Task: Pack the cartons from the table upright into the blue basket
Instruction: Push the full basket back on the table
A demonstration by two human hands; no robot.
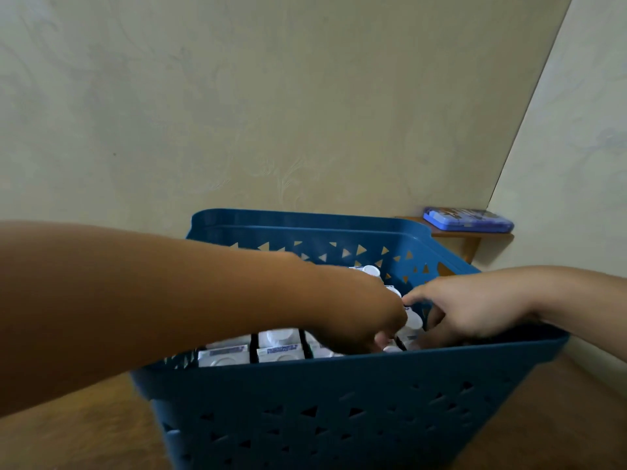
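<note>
The blue basket [339,401] with triangular holes fills the lower middle of the head view, standing on a brown table. Several white cartons [280,347] with white round caps stand upright inside it, packed in rows. Both my hands reach down into the basket's right side. My left hand [363,313] comes in from the left, fingers curled down onto a carton [412,322] with a white cap. My right hand [475,310] comes from the right, index finger stretched toward the same carton, its other fingers hidden behind the basket's near wall.
A small wooden shelf [471,237] in the corner behind the basket carries a flat blue tin [468,219]. Beige wallpapered walls stand close behind. The brown table [84,439] shows at the lower left.
</note>
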